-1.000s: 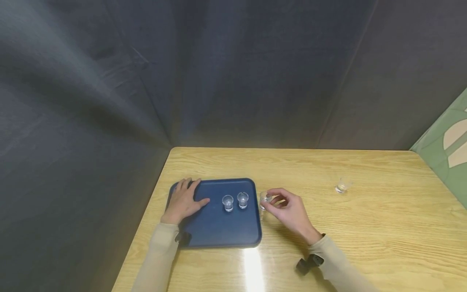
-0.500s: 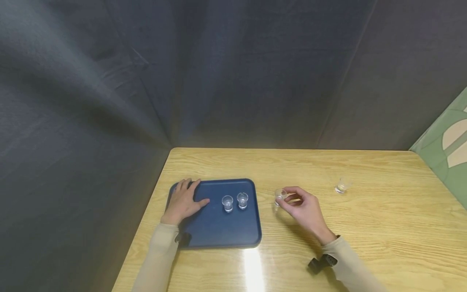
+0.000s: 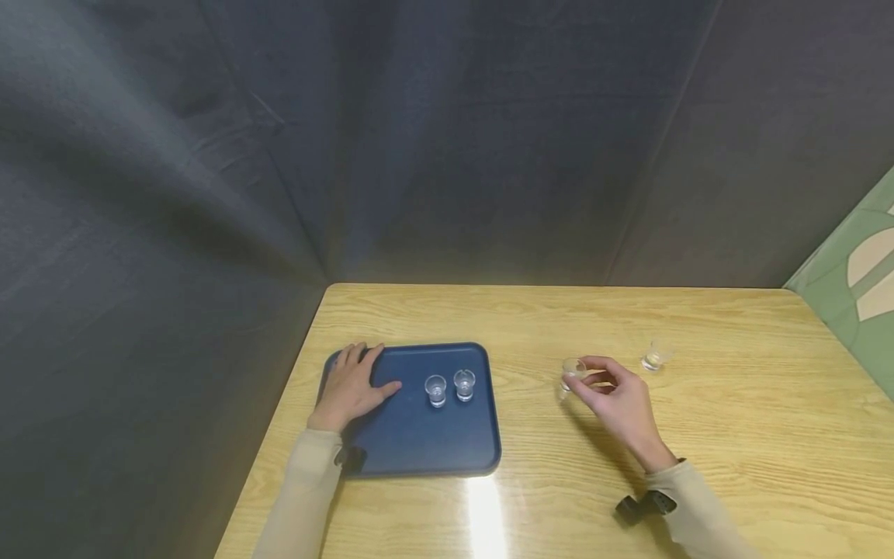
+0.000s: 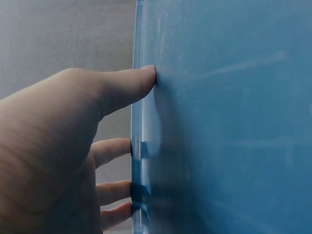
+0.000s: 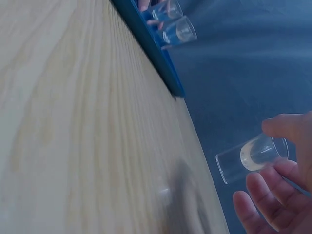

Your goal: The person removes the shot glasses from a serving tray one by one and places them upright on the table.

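My right hand (image 3: 621, 400) pinches a small clear shot glass (image 3: 573, 371) near its rim, between thumb and fingers. This glass is upright above the wooden table, to the right of the blue tray (image 3: 419, 450). In the right wrist view the glass (image 5: 258, 153) shows a thick base. My left hand (image 3: 347, 392) rests on the tray's left side with fingers spread; in the left wrist view its thumb (image 4: 126, 84) lies over the rim and its other fingertips touch the edge. Two shot glasses, a left one (image 3: 436, 390) and a right one (image 3: 464, 384), stand on the tray.
Another clear glass (image 3: 653, 357) stands farther right on the wooden table (image 3: 754, 404), beyond my right hand. Dark curtains (image 3: 489, 155) hang behind the table and along its left side. A green patterned panel (image 3: 866, 287) is at the far right.
My right hand has moved right with the shot glass, from beside the tray's right edge toward the glass on the table. My left hand, the tray and the two glasses on it have stayed put.
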The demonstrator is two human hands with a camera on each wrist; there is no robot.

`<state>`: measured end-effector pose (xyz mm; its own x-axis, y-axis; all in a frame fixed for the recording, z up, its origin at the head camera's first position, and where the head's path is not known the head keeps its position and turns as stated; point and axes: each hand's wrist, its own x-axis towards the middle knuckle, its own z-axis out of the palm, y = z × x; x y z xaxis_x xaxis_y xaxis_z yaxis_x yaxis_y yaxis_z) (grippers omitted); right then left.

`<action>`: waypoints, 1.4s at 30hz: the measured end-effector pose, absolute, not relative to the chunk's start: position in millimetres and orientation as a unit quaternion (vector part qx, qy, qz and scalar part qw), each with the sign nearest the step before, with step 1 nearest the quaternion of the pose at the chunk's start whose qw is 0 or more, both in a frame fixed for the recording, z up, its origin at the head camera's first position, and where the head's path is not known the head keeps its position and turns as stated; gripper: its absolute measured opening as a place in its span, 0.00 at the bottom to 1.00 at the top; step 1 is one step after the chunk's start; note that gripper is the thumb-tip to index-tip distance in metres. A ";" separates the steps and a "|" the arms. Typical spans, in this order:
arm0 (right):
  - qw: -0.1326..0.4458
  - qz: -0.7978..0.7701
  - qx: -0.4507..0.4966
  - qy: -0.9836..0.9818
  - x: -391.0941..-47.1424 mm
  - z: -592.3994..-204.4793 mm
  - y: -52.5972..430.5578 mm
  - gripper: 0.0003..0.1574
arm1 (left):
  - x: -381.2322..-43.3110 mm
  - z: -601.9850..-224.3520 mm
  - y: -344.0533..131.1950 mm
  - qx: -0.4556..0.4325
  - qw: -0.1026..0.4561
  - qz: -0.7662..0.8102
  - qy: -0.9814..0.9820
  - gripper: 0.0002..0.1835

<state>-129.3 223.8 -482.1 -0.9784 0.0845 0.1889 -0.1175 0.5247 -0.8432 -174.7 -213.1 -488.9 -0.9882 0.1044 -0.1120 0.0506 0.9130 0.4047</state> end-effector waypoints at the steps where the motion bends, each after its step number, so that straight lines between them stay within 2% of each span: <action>1: 0.104 0.487 0.006 -0.867 -128.8 -482.3 226.8 0.26 | -174.8 -489.1 -213.2 0.039 0.065 0.204 0.976 0.47; 11: 0.130 0.466 -0.025 -0.875 -125.2 -490.6 264.2 0.26 | -175.1 -490.6 -213.9 0.044 0.064 0.206 0.976 0.47; 35: 0.133 0.486 -0.104 -0.857 -120.7 -484.4 320.6 0.34 | -173.4 -488.7 -213.5 0.044 0.062 0.206 0.976 0.47; 42: 0.162 0.494 -0.124 -0.845 -123.3 -483.2 330.7 0.31 | -174.4 -490.7 -214.6 0.044 0.062 0.208 0.975 0.47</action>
<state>-123.3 330.7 -483.2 -0.9167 0.3696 0.1517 0.0496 0.4820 -0.8747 -174.4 -214.6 -490.7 -0.9885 0.1111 -0.1021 0.0597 0.9093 0.4119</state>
